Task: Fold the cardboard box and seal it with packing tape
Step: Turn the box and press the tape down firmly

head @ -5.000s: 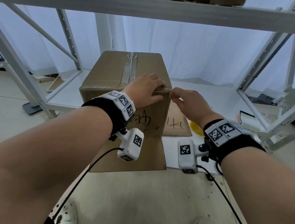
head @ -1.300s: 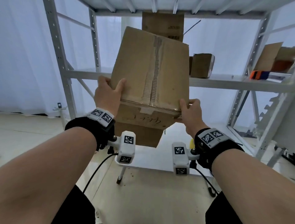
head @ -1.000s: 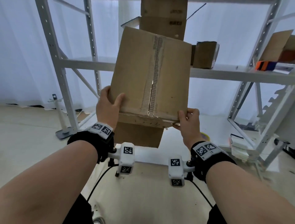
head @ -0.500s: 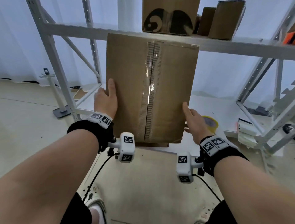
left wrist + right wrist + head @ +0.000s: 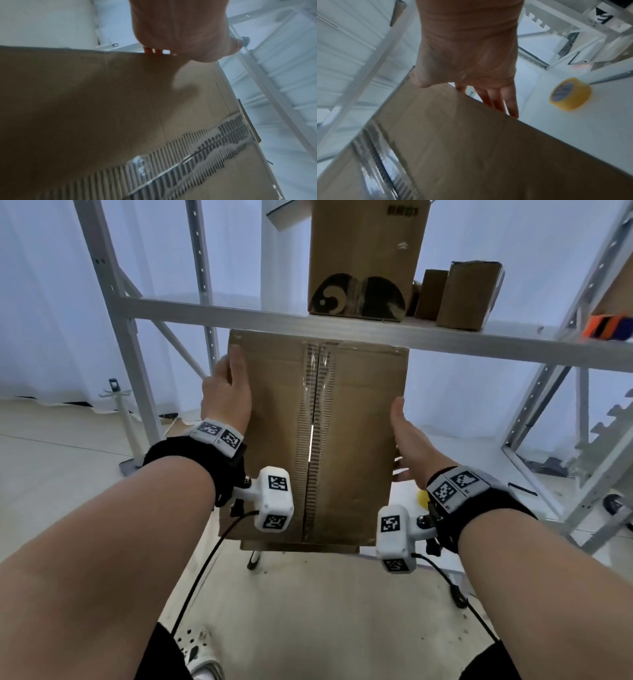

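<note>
I hold the brown cardboard box up in the air, its taped face toward me. A strip of clear packing tape runs down the middle seam. My left hand holds the upper left edge, thumb flat on the front face and fingers wrapped round the side. My right hand presses on the right edge lower down. In the right wrist view its fingers lie straight along the side of the box. A yellow roll of tape lies on the white lower shelf to the right.
The box's top edge is level with the grey shelf beam. On that shelf stand a tall carton, two small boxes and an orange object. Rack uprights stand left and right. Below is beige floor.
The box, resting on the lower shelf five seconds ago, is lifted. In the last second it tipped upright with the taped face toward me, and both hands slid along its sides.
</note>
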